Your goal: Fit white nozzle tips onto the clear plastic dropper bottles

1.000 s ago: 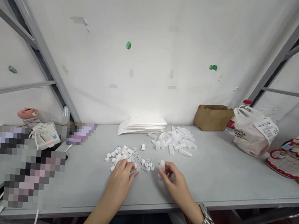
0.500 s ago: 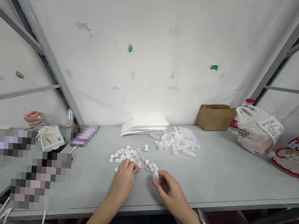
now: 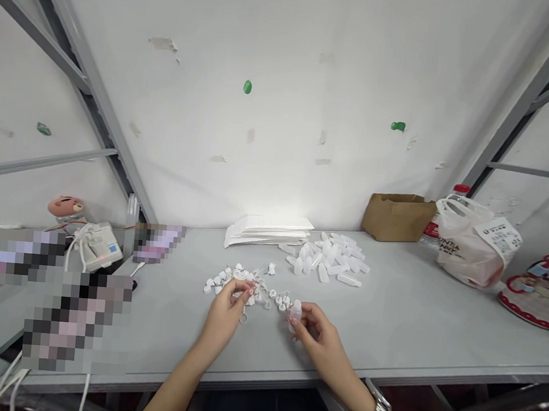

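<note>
My right hand (image 3: 314,334) grips a small translucent plastic bottle (image 3: 296,311), held upright just above the grey table (image 3: 412,324). My left hand (image 3: 226,310) is lifted off the table and pinches a small white cap with a ring loop hanging below (image 3: 244,316). Right behind both hands lies a scattered pile of white caps with loops (image 3: 244,282). Farther back sits a heap of the same small bottles (image 3: 329,263).
A stack of white paper bags (image 3: 267,229) lies against the wall. A brown cardboard box (image 3: 397,216), a white plastic bag (image 3: 470,249) and a red-capped drink bottle (image 3: 456,191) stand at the back right. A white device with cables (image 3: 95,248) sits at the left.
My left hand has risen from the cap pile with one looped cap pinched in its fingers. My right hand kept the bottle and shifted slightly towards the left hand.
</note>
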`<state>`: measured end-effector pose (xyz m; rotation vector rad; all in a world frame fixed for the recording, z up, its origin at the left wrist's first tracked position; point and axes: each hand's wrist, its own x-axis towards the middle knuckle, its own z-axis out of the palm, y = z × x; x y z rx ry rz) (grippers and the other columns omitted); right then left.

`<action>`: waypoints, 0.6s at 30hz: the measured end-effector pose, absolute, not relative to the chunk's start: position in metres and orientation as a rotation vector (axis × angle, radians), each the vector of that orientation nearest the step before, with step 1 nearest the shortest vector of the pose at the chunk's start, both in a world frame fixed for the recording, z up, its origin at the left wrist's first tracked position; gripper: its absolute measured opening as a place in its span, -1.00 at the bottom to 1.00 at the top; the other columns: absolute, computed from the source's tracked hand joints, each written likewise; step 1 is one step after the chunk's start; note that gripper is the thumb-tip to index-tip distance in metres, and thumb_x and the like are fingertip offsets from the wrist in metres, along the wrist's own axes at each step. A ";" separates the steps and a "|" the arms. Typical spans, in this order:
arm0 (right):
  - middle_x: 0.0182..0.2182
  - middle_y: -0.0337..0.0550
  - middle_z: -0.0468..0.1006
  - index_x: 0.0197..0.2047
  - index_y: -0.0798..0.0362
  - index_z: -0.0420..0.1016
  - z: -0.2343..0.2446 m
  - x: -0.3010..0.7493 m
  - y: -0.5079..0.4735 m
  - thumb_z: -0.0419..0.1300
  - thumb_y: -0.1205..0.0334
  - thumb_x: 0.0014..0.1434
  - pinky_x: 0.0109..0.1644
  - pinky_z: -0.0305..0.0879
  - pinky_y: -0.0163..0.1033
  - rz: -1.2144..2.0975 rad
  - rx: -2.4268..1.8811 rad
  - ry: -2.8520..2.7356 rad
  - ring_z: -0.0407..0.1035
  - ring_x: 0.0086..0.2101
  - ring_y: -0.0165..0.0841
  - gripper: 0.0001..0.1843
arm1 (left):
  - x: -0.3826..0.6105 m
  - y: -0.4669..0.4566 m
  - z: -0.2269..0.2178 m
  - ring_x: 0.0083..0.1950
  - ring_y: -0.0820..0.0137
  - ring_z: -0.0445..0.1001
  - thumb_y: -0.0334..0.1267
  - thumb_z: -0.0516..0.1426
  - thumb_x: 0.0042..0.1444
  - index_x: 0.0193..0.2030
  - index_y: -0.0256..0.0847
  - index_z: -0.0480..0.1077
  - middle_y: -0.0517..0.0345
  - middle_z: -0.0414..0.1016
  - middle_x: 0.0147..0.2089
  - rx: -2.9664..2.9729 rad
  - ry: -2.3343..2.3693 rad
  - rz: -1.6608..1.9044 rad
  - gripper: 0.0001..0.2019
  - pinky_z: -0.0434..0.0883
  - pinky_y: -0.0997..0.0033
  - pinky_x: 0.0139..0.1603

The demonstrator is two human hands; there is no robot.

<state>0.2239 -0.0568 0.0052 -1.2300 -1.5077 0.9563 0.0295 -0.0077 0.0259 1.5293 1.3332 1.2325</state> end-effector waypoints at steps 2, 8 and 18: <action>-0.43 -0.20 0.46 -0.18 0.05 0.36 0.004 0.224 -0.055 0.08 0.00 0.17 -0.28 0.30 -0.24 0.956 -1.227 -1.497 0.36 -0.42 -0.36 -0.70 | 0.028 -0.005 0.025 -0.17 0.25 0.49 -0.01 0.09 -0.01 -0.42 -0.19 0.31 -0.02 0.56 -0.23 1.448 1.315 1.232 -0.74 0.35 0.35 -0.27; -0.44 -0.20 0.43 -0.21 0.06 0.35 0.005 0.223 -0.052 0.10 -0.03 0.14 -0.33 0.32 -0.24 0.985 -1.212 -1.452 0.34 -0.46 -0.38 -0.68 | 0.021 -0.001 0.027 -0.31 0.30 0.48 0.03 0.16 -0.11 -0.39 -0.25 0.36 -0.08 0.57 -0.22 1.312 1.318 1.242 -0.66 0.32 0.38 -0.38; -0.52 -0.25 0.37 -0.21 0.06 0.39 0.005 0.224 -0.056 0.10 -0.02 0.13 -0.35 0.30 -0.25 0.946 -1.273 -1.518 0.31 -0.47 -0.36 -0.68 | 0.020 -0.001 0.025 0.09 0.13 0.32 -0.01 0.16 -0.06 -0.46 -0.19 0.40 -0.03 0.35 0.09 1.432 1.415 1.397 -0.74 0.33 0.20 -0.05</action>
